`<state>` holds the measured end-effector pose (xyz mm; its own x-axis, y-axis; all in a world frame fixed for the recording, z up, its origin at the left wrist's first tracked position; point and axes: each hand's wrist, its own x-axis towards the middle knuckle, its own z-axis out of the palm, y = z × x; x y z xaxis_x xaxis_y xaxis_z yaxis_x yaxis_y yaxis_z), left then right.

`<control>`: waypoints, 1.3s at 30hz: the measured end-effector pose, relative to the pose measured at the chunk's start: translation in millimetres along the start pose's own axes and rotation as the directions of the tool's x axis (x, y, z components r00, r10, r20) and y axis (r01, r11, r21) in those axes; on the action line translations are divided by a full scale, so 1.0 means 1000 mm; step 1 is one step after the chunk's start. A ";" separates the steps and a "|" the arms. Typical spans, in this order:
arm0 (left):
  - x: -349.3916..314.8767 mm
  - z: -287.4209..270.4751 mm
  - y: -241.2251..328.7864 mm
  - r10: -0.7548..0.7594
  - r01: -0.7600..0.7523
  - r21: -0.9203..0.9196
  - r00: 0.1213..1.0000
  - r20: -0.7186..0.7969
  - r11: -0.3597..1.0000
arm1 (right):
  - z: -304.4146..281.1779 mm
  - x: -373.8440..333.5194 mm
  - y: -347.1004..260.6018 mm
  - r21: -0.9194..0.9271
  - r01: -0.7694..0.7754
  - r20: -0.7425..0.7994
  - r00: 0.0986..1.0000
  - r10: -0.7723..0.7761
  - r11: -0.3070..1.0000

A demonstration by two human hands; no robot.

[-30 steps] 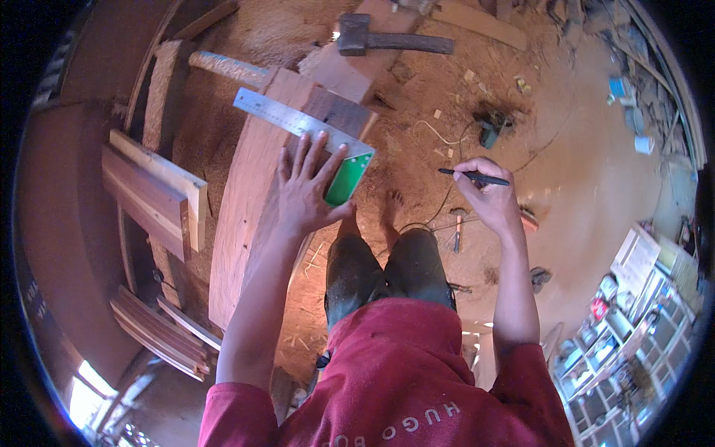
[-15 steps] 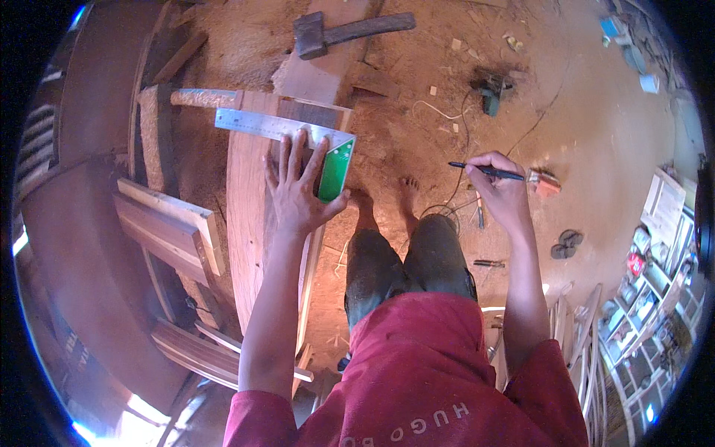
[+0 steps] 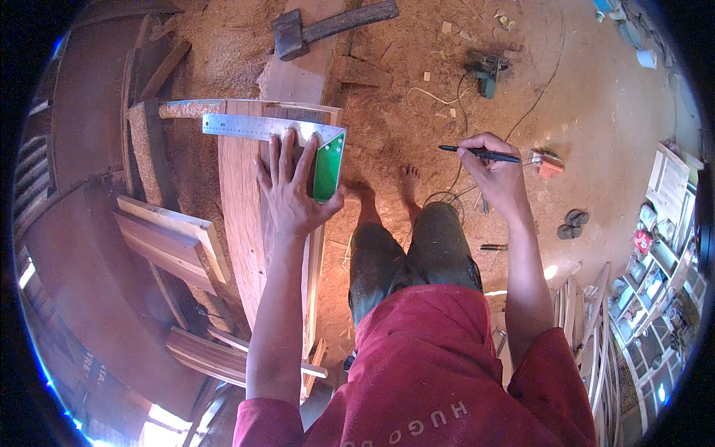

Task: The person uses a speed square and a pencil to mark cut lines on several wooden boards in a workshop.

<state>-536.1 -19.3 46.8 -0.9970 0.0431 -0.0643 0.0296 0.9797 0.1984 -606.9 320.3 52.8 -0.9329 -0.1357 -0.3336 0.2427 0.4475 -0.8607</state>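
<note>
Pressed over a try square, my left hand has its fingers spread on the metal blade and its thumb along the green stock. The try square lies across a long reddish wooden board, close to its far end, with its stock along the board's right edge. A black pen is pinched between the thumb and fingers of my right hand. That hand is raised to the right of the board, and the pen's tip points left toward the square, apart from it.
A wooden mallet lies on a plank beyond the board. Stacked boards stand at the left. On the dusty floor are a dark green power tool with a cord, an orange object and sandals. Bent wooden strips lie lower right.
The try square has slid slightly toward the board's far end under my left hand. My right hand, still holding the pen, has moved slightly up and left. The whole view has shifted a little.
</note>
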 end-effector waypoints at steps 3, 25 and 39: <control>-0.002 0.004 -0.002 0.019 -0.019 -0.007 0.999 -0.038 1.000 | 0.001 0.002 0.004 -0.013 0.017 -0.014 1.000 -0.017 1.000; -0.001 0.003 -0.002 0.040 -0.043 -0.054 0.998 -0.056 0.998 | 0.005 0.013 0.004 -0.015 -0.022 0.025 0.999 0.023 1.000; 0.001 -0.004 0.002 0.028 -0.028 0.007 1.000 0.011 1.000 | 0.010 0.014 0.001 0.006 -0.006 0.040 0.999 0.006 1.000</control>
<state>-537.1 -17.8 51.2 -0.9949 0.0729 -0.0691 0.0584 0.9794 0.1934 -616.5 310.2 43.1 -0.9202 -0.1679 -0.3537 0.2502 0.4426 -0.8611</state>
